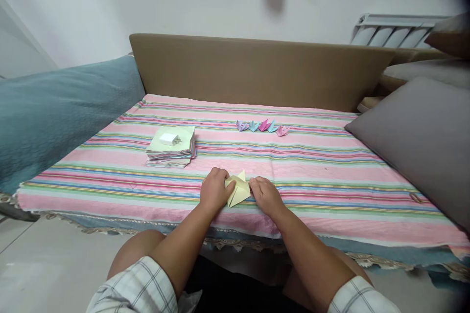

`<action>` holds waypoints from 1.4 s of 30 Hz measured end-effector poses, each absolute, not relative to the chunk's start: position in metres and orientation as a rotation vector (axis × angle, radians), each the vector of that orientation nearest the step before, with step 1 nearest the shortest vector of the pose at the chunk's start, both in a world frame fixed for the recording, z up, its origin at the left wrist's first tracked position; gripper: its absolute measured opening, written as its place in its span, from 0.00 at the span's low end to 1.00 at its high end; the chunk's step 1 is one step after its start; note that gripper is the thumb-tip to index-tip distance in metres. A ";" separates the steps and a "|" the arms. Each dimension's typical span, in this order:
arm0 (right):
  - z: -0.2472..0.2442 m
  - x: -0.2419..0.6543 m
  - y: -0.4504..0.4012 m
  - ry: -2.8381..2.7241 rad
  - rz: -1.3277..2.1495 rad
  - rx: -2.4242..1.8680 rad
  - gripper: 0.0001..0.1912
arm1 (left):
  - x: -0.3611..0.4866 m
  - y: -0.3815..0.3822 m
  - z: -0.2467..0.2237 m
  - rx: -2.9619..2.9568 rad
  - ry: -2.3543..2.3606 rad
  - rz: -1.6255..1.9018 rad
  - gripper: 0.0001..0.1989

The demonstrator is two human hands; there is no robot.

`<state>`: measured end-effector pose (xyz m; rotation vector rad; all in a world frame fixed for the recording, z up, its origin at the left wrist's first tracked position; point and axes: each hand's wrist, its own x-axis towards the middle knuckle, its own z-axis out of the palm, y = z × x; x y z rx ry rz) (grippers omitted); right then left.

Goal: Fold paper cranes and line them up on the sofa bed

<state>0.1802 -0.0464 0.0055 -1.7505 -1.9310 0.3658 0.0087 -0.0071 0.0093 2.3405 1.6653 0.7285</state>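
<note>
A pale yellow folded paper [239, 192] lies on the striped cloth in front of me, with a small pointed flap at its top and a slit along its lower left. My left hand [215, 189] grips its left edge, thumb on top and fingers curled at the side. At the opposite edge, my right hand [265, 195] pinches the right corner between thumb and fingers. Farther back, several small folded paper figures [264, 125] in purple, blue and pink stand in a row.
On the left, a stack of coloured paper sheets [171, 154] carries a white plug adapter [169, 139]. A grey cushion [414, 142] leans at the right, near a small brown loop [415, 198]. Behind the striped cloth [312, 171] rises a brown backrest [257, 71]; a blue-covered armrest [69, 112] bounds the left.
</note>
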 end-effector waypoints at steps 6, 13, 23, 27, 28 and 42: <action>0.001 0.187 -0.042 -2.008 0.461 -1.639 0.16 | 0.009 -0.004 0.011 2.285 1.645 0.707 0.04; -0.006 0.188 -0.037 -1.990 0.359 -1.488 0.07 | 0.002 0.002 0.011 2.276 1.569 0.675 0.06; -0.008 0.185 -0.033 -2.220 0.416 -1.404 0.13 | 0.000 0.004 0.010 2.241 1.625 0.842 0.08; -0.005 0.181 -0.038 -2.205 0.332 -1.422 0.12 | -0.002 0.003 0.013 2.275 1.728 0.844 0.05; -0.005 0.180 -0.039 -2.201 0.317 -1.437 0.11 | -0.002 0.002 0.014 2.302 1.752 0.808 0.03; -0.009 0.175 -0.039 -2.167 0.293 -1.508 0.13 | -0.003 -0.009 0.014 2.657 1.577 0.411 0.10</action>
